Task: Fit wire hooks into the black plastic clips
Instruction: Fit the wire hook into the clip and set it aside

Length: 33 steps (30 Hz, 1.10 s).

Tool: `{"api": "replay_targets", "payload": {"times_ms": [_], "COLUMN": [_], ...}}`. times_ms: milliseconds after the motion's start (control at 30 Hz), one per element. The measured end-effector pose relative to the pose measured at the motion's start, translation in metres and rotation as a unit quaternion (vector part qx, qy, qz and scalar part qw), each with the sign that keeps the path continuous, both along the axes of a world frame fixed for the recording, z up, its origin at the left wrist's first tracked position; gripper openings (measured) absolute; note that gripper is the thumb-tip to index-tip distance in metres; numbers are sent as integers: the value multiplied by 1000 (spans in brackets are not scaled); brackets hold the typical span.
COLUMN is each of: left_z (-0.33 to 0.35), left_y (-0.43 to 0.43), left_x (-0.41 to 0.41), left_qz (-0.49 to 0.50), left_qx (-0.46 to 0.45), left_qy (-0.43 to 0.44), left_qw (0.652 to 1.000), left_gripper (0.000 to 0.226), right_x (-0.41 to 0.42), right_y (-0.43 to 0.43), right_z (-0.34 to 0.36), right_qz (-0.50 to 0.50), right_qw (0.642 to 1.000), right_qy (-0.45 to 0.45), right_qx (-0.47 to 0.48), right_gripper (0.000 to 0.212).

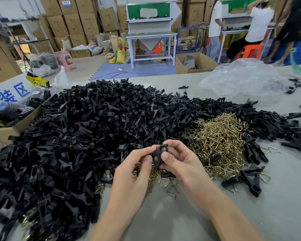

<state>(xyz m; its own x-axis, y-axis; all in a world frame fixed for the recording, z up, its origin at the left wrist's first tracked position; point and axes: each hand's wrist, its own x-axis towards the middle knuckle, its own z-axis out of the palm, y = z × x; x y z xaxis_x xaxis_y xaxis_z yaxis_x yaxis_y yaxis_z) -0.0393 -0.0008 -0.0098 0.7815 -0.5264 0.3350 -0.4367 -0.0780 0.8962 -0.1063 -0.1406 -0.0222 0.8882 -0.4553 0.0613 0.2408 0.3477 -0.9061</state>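
While one flat black plastic clip (159, 153) is pinched between left hand (134, 166) and right hand (179, 160), few look fitted; clip heap (76, 136) centre-left remains.

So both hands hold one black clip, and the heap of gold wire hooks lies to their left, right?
Not quite. In the head view the left hand and right hand do hold one black clip, but the heap of gold wire hooks lies to their right.
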Motion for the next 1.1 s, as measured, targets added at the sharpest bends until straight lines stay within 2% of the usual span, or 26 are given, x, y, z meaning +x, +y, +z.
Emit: {"api": "replay_targets", "payload": {"times_ms": [67, 133, 200, 267, 367, 500, 667, 867, 1100], "left_z": [-3, -5, -9, -14, -20, -20, -19, -19, -17], "left_y": [3, 9, 14, 16, 14, 12, 11, 16, 17], "left_x": [4, 10, 16, 19, 20, 22, 21, 22, 28], "left_qz": [35, 51, 57, 45, 36, 58, 74, 16, 7], "left_qx": [38, 100, 195, 286, 332, 319, 318, 347, 333], "left_qy": [-60, -130, -239, -305, -304, -302, -302, -306, -281], "left_qw": [997, 985, 950, 908, 892, 897, 896, 887, 900], "left_gripper": [28, 26, 21, 24, 29, 8, 7, 35, 16], "right_x": [1, 1, -1, -4, -4, -3, -3, -2, -3], "right_y": [-3, -8, -15, -18, -18, -17, -17, -17, -17], "right_z": [0, 1, 3, 6, 7, 6, 6, 6, 5], "right_qz": [-28, -66, -88, -95, -103, -107, -112, -109, -107], "right_qw": [999, 996, 993, 991, 989, 988, 987, 988, 989], "right_qy": [-15, -23, -20, -18, -14, -6, -1, -1, -2], "right_qx": [13, 51, 73, 87, 101, 107, 118, 108, 104], "right_gripper": [20, 25, 37, 39, 37, 37, 33, 37, 39]}}
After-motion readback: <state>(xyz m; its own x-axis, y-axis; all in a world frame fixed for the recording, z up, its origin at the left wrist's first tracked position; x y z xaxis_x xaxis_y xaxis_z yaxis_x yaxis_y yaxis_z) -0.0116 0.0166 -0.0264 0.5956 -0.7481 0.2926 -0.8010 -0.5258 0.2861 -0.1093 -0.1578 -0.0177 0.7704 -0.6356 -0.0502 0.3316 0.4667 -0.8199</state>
